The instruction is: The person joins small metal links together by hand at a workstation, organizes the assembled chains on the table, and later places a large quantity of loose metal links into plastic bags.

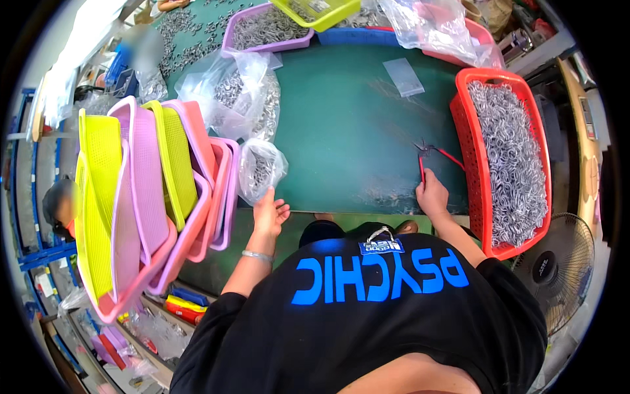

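My right hand (433, 197) is closed round one red handle of the pliers (425, 148) near the table's front edge. Their jaws point away from me, and the other handle spreads toward the red basket (474, 167). That basket is heaped with small curved grey metal pieces (508, 151). At the front left of the table lies a small clear plastic bag (262, 172) with similar metal pieces in it. My left hand (269, 215) is at its near edge, fingers apart, one fingertip against or just by the bag; I cannot tell if it touches.
Stacked yellow, purple and pink baskets (141, 190) stand on the left. Behind the small bag lies a larger bag of metal pieces (246, 95). A flat clear packet (403, 77) lies on the green table (341, 125). A fan (554, 269) stands at right.
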`<state>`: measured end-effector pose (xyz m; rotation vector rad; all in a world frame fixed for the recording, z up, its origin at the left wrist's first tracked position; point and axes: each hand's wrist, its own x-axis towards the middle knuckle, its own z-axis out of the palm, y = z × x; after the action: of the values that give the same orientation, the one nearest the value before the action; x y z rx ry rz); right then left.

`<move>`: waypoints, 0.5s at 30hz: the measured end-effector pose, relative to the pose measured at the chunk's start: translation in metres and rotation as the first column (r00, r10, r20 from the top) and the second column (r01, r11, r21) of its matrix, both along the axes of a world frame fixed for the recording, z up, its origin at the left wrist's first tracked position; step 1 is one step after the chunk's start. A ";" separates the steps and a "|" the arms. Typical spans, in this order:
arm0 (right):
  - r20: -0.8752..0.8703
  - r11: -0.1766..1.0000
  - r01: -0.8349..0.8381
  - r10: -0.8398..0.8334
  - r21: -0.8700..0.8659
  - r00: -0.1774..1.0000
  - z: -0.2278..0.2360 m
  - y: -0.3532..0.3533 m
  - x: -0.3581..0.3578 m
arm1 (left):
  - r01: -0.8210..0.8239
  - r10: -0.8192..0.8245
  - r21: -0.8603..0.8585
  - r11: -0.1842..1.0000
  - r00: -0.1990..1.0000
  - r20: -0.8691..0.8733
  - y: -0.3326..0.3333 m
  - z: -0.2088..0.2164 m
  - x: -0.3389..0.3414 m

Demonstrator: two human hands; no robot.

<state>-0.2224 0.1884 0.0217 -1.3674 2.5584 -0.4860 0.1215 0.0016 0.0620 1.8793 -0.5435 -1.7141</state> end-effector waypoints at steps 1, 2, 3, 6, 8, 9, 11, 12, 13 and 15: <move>0.030 0.998 0.041 -0.042 0.057 0.999 0.002 -0.001 -0.001 | -0.053 0.063 0.095 0.994 0.992 -0.106 -0.012 -0.008 0.001; 0.018 0.998 0.041 -0.042 0.051 0.999 0.004 -0.004 0.000 | -0.102 0.141 0.201 0.974 0.972 -0.190 -0.021 -0.011 0.004; 0.006 0.998 0.041 -0.042 0.045 0.999 0.007 -0.009 0.000 | -0.122 0.191 0.277 0.953 0.952 -0.237 -0.030 -0.013 0.004; -0.002 0.987 0.154 -0.154 0.045 0.988 0.018 -0.031 0.001 | -0.246 0.350 0.318 0.916 0.876 -0.331 -0.030 -0.042 0.017; -0.046 0.974 0.220 -0.218 0.055 0.975 0.026 -0.051 -0.002 | -0.150 0.263 0.282 0.948 0.866 -0.425 -0.029 -0.042 0.023; -0.080 0.962 0.229 -0.219 0.147 0.972 0.025 -0.061 -0.004 | -0.119 0.236 0.293 0.949 0.883 -0.405 -0.026 -0.041 0.026; -0.143 0.946 0.125 -0.085 0.300 0.986 0.025 -0.080 -0.007 | -0.077 0.190 0.303 0.950 0.913 -0.361 -0.019 -0.034 0.031; -0.172 0.925 0.075 -0.011 0.372 0.985 0.035 -0.094 -0.008 | -0.064 0.170 0.300 0.952 0.924 -0.342 -0.016 -0.030 0.029; -0.190 0.944 0.022 0.043 0.330 0.981 0.042 -0.113 -0.001 | -0.055 0.154 0.298 0.953 0.934 -0.323 -0.012 -0.025 0.028; -0.041 0.967 -0.169 0.180 0.192 0.983 0.072 -0.166 0.025 | -0.020 0.117 0.289 0.957 0.940 -0.322 -0.003 -0.012 0.028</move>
<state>-0.1970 0.0228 0.0936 -1.5378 2.4248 -0.1718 0.1494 -0.0017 0.0496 1.7040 -0.0999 -2.0952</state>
